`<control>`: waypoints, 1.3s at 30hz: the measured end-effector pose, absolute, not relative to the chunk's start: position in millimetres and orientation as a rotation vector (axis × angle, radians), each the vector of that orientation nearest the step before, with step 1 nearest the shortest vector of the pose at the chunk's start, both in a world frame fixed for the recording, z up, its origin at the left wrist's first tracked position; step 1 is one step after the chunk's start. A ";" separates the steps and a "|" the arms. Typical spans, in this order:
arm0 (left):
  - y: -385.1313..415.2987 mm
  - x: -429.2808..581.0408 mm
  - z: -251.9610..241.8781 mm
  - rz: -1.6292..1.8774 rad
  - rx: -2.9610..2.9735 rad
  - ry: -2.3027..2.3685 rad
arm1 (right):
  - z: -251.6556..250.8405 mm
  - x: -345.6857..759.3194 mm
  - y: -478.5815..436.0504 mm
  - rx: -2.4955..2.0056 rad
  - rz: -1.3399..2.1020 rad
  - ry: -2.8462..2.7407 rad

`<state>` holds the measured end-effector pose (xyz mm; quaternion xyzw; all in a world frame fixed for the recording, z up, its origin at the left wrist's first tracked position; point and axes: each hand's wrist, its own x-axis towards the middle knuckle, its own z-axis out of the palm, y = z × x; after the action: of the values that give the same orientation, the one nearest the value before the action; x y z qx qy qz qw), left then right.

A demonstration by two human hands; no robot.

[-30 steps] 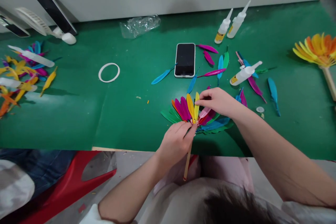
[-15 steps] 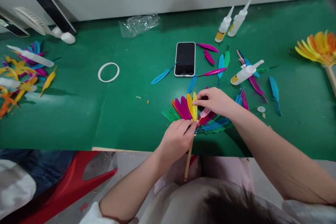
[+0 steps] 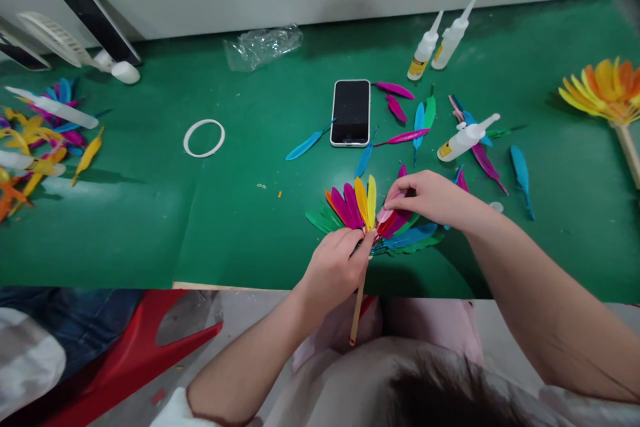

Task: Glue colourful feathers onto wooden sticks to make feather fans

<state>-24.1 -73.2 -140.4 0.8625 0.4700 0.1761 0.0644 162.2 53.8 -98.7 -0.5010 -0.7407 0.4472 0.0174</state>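
Observation:
A feather fan of many colours (image 3: 353, 207) spreads over the table's front edge, its wooden stick (image 3: 358, 310) pointing down toward my lap. My left hand (image 3: 340, 260) is closed around the fan's base, where the quills meet the stick, hiding that joint. With closed fingertips, my right hand (image 3: 425, 197) pinches a pale pink feather (image 3: 385, 215) on the fan's right side. Left of it stand a yellow feather (image 3: 371, 203) and a golden one. Blue and green feathers fan out low on the right.
Behind the fan lie a phone (image 3: 351, 113) and loose feathers (image 3: 521, 173). Two glue bottles (image 3: 424, 53) stand at the back; another glue bottle (image 3: 467, 139) lies tilted. A white ring (image 3: 204, 138) is to the left, a yellow-orange feather fan (image 3: 607, 93) far right. A person sits at lower left.
My right hand has moved right, from the yellow feather to the pale pink one. My left hand keeps its hold on the fan's base.

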 end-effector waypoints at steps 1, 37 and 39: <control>-73.3 -24.1 -140.6 0.538 2.607 1.423 | -99.2 159.3 54.5 -1.556 1.375 -2.310; -72.7 -24.0 -141.8 0.600 2.629 1.426 | -118.4 168.3 26.4 -1.632 0.970 -2.217; -72.4 -23.8 -141.1 0.614 2.618 1.421 | -119.0 167.4 26.1 -1.638 0.934 -2.224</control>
<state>-23.8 -72.4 -141.1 0.8597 0.4666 0.2017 0.0503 167.4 26.1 -119.0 -0.5582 -0.7579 0.3184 0.1127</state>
